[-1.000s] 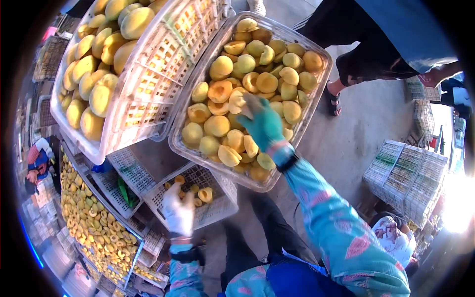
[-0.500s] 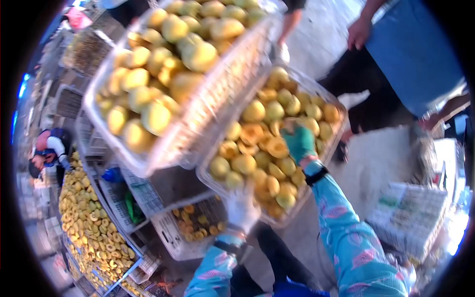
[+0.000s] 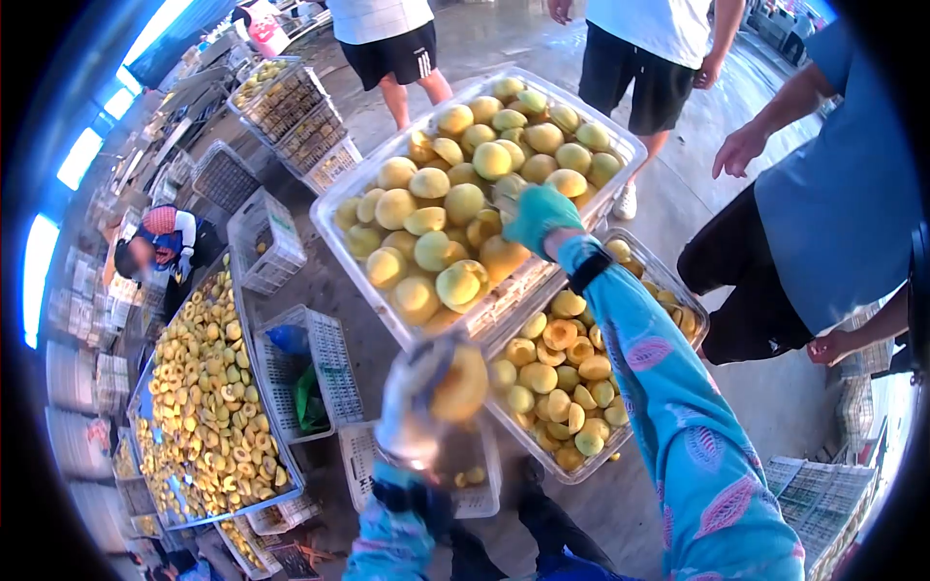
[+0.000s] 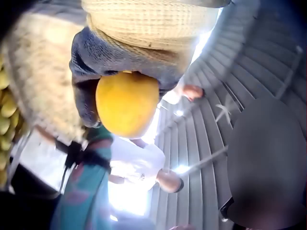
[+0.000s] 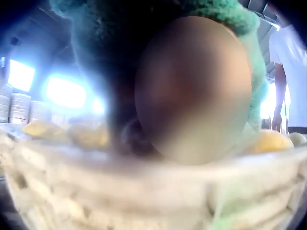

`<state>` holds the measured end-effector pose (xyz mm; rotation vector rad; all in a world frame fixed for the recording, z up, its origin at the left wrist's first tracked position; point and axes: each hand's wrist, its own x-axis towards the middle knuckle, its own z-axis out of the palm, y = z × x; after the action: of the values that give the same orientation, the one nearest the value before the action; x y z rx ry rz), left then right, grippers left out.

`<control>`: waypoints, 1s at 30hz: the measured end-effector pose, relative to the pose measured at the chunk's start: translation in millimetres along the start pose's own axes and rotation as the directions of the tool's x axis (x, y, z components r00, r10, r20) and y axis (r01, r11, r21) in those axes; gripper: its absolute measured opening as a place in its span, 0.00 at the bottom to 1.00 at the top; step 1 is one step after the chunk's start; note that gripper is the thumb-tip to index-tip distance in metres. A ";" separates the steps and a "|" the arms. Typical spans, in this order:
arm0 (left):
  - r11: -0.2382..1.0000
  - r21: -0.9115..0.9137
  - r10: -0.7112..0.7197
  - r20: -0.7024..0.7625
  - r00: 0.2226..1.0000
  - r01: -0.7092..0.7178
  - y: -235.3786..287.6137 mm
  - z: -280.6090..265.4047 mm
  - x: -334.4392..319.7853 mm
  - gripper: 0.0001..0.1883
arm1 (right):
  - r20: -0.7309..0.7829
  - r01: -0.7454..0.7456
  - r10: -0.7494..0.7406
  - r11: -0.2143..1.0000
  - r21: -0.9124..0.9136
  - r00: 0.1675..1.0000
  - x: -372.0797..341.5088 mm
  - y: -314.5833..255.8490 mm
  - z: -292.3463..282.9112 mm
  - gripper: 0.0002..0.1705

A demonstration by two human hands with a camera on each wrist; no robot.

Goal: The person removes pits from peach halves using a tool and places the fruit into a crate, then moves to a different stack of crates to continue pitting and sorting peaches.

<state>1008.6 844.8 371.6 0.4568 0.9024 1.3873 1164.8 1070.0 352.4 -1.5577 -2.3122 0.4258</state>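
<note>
My left hand, in a pale glove with dark coated fingers, holds a yellow peach in front of the upper crate's near corner. In the left wrist view the dark fingers curl round that peach. My right hand, in a green glove, is over the peaches at the right side of the upper white crate, its fingers down among the fruit. In the right wrist view the green glove is above the crate wall; blur covers its fingers, so I cannot tell whether they grip a peach.
A lower crate of halved peaches stands under and right of the upper one. Below my left hand is a crate with a few pieces. A blue-edged table heaped with halves lies left. Several people stand around, one in a blue top.
My right hand has gone from the lower crate of halves up to the upper crate. The left hand has risen from the small crate and now holds a peach. The head view has tilted up.
</note>
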 end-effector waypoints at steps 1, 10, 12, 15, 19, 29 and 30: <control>0.964 0.261 0.064 -0.057 0.996 -0.047 27.0 1.1 25.1 0.20 | -0.012 -0.035 0.035 0.999 0.034 0.999 1.0 6.0 1.8 0.29; -0.125 0.992 -0.266 -0.017 0.964 -0.017 97.2 -2.6 243.7 0.23 | 0.191 -0.320 0.263 0.648 0.691 0.946 87.1 -1.3 -28.5 0.28; -0.251 0.968 -0.217 -0.037 0.975 -0.019 95.5 11.8 236.7 0.23 | 0.245 -0.222 0.119 0.864 0.451 0.962 106.5 -7.5 -7.2 0.36; -0.068 0.996 -0.110 0.044 0.993 -0.052 97.1 -7.0 235.3 0.18 | -0.045 -0.147 0.146 0.989 -0.031 0.988 108.4 -29.3 31.3 0.40; 0.619 0.773 0.036 0.152 0.988 -0.141 91.7 -67.2 235.7 0.12 | 0.032 -0.116 0.113 0.989 0.097 0.993 106.1 -18.6 33.2 0.38; 0.866 0.496 0.140 -0.109 0.984 -0.068 123.7 -109.1 -19.9 0.24 | -0.183 0.267 -0.212 0.501 0.823 0.960 -95.1 -93.8 9.7 0.24; 0.836 0.547 0.069 -0.184 0.980 0.044 115.8 -139.0 -47.3 0.26 | -0.113 0.239 -0.339 0.357 0.903 0.934 -121.9 -118.2 13.6 0.29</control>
<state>831.1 788.1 387.6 0.7700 1.4791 1.1815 1103.6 913.1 377.5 -0.5353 -1.7300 1.3978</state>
